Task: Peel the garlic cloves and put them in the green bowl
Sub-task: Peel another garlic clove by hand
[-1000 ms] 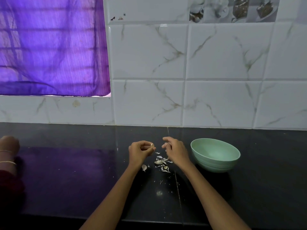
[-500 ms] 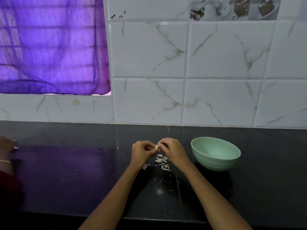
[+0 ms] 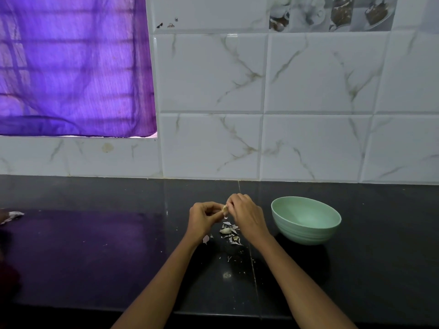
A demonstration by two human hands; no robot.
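Note:
A small garlic clove (image 3: pixel 224 209) is held just above the black counter, between both hands. My left hand (image 3: pixel 204 218) pinches it from the left with curled fingers. My right hand (image 3: pixel 244 213) pinches its skin from the right. Below the hands lies a little heap of papery peel (image 3: pixel 231 233) with another clove (image 3: pixel 224 231) in it. One more clove (image 3: pixel 205 239) lies by my left wrist. The green bowl (image 3: pixel 306 220) stands on the counter to the right of my right hand; its visible inside looks empty.
The black counter (image 3: pixel 95 245) runs up to a white tiled wall (image 3: pixel 308 103). A purple curtain (image 3: pixel 71 65) hangs at the upper left. Another person's hand (image 3: pixel 3 214) with something pale shows at the far left edge.
My hands were apart a second ago; they have come together on the clove and my right hand now pulls at its skin. The other person's hand has drawn back toward the left edge.

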